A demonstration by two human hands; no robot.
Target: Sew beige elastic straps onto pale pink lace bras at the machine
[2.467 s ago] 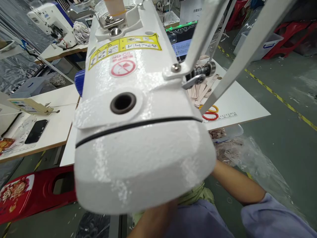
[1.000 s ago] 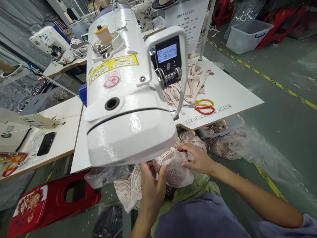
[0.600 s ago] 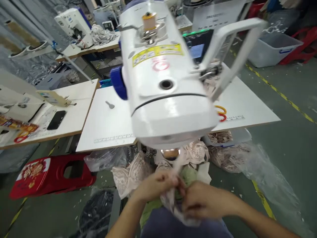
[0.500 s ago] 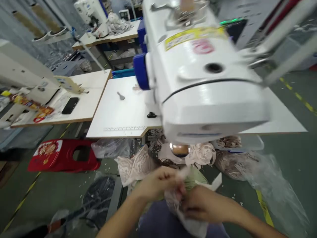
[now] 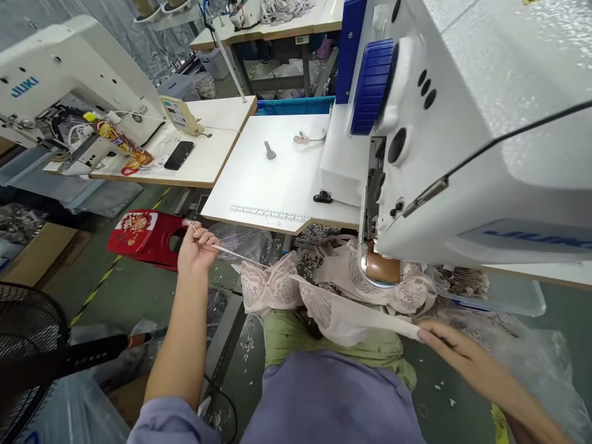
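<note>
My left hand (image 5: 198,246) is closed in a pinch on a thin, pale bra strap (image 5: 238,254), pulled taut at the left. Across my lap the strap runs toward a beige lace panel of a bra (image 5: 340,314). At the right, my right hand (image 5: 456,345) grips the far end of that panel between thumb and fingers, so it hangs stretched in a shallow curve. Just behind it lies a lace bra cup (image 5: 271,287); whether it joins the panel I cannot tell. More beige bras (image 5: 345,268) are heaped under the sewing machine head (image 5: 462,154).
A white sewing table (image 5: 268,179) carries a printed ruler and a small grey tool (image 5: 269,150). A clear plastic bin (image 5: 513,296) stands right. On the left are a red stool (image 5: 143,237), a black fan (image 5: 32,345) and another sewing machine (image 5: 83,80) with a phone (image 5: 179,155) beside it.
My hands were close together over my lap with bunched fabric. They have spread apart, left hand up and leftward, right hand rightward, stretching the bra between them. The view has shifted.
</note>
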